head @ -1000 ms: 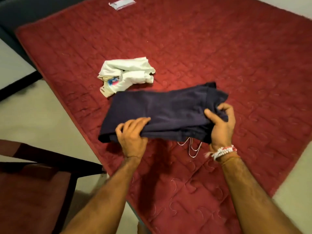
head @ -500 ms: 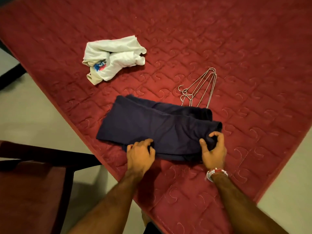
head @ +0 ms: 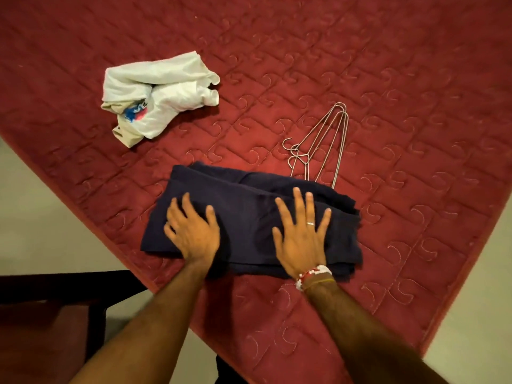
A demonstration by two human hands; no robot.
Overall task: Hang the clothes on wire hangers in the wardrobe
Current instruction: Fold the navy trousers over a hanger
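Lying near mattress edge (head: 91, 195), dark garment (head: 249, 217), flat hands

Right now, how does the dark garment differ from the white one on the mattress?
The dark garment is navy, folded flat, with both hands pressed on it; the white garment is crumpled, untouched, farther away, and shows a coloured print. Both lie on the red mattress, neither on the wire hangers.

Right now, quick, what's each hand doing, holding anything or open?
Left hand: open, fingers spread, flat on the folded dark garment, gripping nothing.
Right hand: open, fingers spread, palm down on the same garment, gripping nothing.
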